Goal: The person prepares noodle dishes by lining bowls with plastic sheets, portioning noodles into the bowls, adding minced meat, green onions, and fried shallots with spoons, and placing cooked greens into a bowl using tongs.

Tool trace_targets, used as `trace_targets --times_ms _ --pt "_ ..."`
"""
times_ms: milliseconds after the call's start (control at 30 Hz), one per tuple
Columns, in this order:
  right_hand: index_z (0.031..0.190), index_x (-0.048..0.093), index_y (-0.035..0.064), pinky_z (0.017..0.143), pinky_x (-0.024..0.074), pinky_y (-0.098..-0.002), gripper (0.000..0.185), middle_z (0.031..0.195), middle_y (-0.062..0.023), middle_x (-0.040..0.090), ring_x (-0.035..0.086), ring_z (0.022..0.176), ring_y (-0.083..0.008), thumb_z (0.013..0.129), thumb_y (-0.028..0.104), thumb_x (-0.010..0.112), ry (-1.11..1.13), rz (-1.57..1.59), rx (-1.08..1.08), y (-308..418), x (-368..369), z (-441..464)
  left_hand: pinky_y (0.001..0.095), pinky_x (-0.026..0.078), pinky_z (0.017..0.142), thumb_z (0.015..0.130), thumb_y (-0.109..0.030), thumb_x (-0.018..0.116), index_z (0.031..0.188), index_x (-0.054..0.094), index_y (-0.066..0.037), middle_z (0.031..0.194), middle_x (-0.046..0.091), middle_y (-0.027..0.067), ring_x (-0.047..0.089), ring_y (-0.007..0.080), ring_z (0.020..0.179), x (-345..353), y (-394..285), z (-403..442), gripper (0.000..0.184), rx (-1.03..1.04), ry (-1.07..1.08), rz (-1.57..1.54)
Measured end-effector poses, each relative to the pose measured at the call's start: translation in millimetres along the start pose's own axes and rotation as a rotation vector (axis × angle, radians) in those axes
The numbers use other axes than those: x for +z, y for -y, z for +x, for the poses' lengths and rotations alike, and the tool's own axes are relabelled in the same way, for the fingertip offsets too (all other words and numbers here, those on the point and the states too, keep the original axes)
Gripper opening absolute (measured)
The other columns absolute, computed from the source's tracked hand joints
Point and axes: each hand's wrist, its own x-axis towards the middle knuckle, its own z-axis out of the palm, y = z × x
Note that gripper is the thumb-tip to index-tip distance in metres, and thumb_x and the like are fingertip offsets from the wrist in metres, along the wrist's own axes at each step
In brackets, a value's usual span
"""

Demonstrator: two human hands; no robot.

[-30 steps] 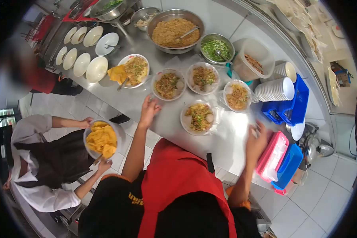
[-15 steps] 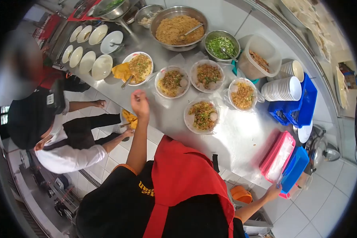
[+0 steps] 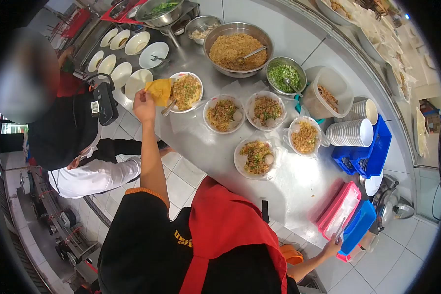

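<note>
My left hand (image 3: 143, 106) reaches to the far left edge of the counter, its fingers closed on the edge of a yellow fried cracker (image 3: 159, 91). This cracker lies against a bowl of noodles (image 3: 186, 91) with a spoon handle (image 3: 169, 108) sticking out. Over at the right, my right hand (image 3: 332, 246) holds a thin metal utensil (image 3: 339, 228) beside a pink tray (image 3: 332, 208) and a blue tray (image 3: 361, 226). The utensil's exact kind is too small to tell. Several bowls of topped noodles (image 3: 255, 158) in plastic liners stand between my hands.
Large metal bowls hold brown crumbly food (image 3: 237, 48) and chopped green onions (image 3: 284, 76). Stacked white bowls (image 3: 350, 132) stand by a blue rack (image 3: 376, 147). Several pale bowls (image 3: 138, 82) line the left end. A co-worker in a white sleeve (image 3: 95, 177) stands at the left.
My left hand has moved up and left to the fried cracker. My right hand stays by the trays. The plate with yellow food near the co-worker's hand is no longer visible.
</note>
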Motion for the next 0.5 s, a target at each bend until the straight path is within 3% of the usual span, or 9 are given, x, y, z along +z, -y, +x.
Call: trace_targets --times_ms 133,200,233,300,333,400,433,500 --pt "0.105 0.063 -0.0007 0.07 0.0457 -0.0382 0.051 0.084 -0.014 0.065 0.059 0.074 -0.0261 0.076 0.041 0.071 -0.038 0.084 -0.036 -22.7 18.3 9.8 0.027 0.047 0.078 0.087 -0.016 0.059 0.102 0.062 0.0 0.091 0.065 0.0092 0.06 0.013 0.086 -5.0 -11.8 22.1 0.022 -0.003 0.098 -0.092" --pt "0.106 0.062 -0.0043 0.056 0.0437 -0.0332 0.056 0.073 -0.01 0.06 0.054 0.06 -0.018 0.076 0.042 0.071 -0.062 0.07 -0.081 -27.8 22.6 12.8 0.0247 0.046 0.078 0.088 -0.015 0.058 0.103 0.061 0.0 0.091 0.065 0.0073 0.06 0.0126 0.085 16.6 18.4 54.0 0.022 -0.053 0.443 -0.26" --pt "0.106 0.062 -0.0043 0.056 0.0437 -0.0332 0.056 0.073 -0.01 0.06 0.054 0.06 -0.018 0.076 0.042 0.071 -0.065 0.071 -0.08 -24.4 20.5 12.2 0.0247 0.046 0.078 0.088 -0.015 0.058 0.103 0.061 0.0 0.091 0.065 0.0073 0.06 0.0126 0.085 30.6 30.1 64.1 0.022 -0.052 0.444 -0.262" --pt "0.102 0.064 -0.0016 0.058 0.043 -0.0349 0.05 0.069 -0.0086 0.059 0.053 0.061 -0.0191 0.076 0.04 0.072 0.044 0.094 0.048 -11.5 11.6 10.8 0.0326 0.045 0.084 0.083 -0.019 0.064 0.107 0.062 -0.008 0.094 0.065 0.0077 0.06 0.0185 0.089 55.0 46.2 80.4 0.027 -0.126 0.752 -0.081" --pt "0.102 0.064 -0.0016 0.058 0.043 -0.0349 0.05 0.069 -0.0086 0.059 0.053 0.061 -0.0191 0.076 0.04 0.072 0.04 0.093 0.056 -7.9 7.4 9.4 0.0326 0.045 0.084 0.083 -0.019 0.064 0.107 0.062 -0.008 0.094 0.065 0.0077 0.06 0.0185 0.089 59.6 43.9 81.6 0.027 -0.122 0.76 -0.083" --pt "0.104 0.063 -0.0034 0.053 0.0405 -0.0317 0.051 0.063 -0.0064 0.055 0.052 0.058 -0.016 0.076 0.039 0.072 0.085 0.154 0.063 -3.9 -2.2 6.0 0.0437 0.041 0.089 0.073 -0.026 0.072 0.108 0.062 -0.018 0.1 0.064 0.0081 0.058 0.0262 0.097 71.7 38.9 79.7 0.038 0.313 0.651 0.593" --pt "0.104 0.063 -0.0034 0.053 0.0405 -0.0317 0.051 0.063 -0.0064 0.055 0.052 0.058 -0.016 0.076 0.039 0.072 0.08 0.148 0.077 -2.3 -5.2 3.1 0.0437 0.041 0.089 0.073 -0.026 0.072 0.108 0.062 -0.018 0.1 0.064 0.0081 0.058 0.0262 0.097 74.4 33.6 72.9 0.038 0.321 0.665 0.591" --pt "0.105 0.061 -0.0053 0.05 0.0383 -0.0311 0.053 0.062 -0.0049 0.052 0.051 0.056 -0.0142 0.077 0.038 0.073 0.034 0.225 0.081 0.6 -8.7 -5.0 0.0491 0.036 0.094 0.063 -0.032 0.077 0.107 0.062 -0.026 0.109 0.061 0.0091 0.053 0.0313 0.106 70.7 17.8 53.1 0.047 0.291 0.341 0.722"
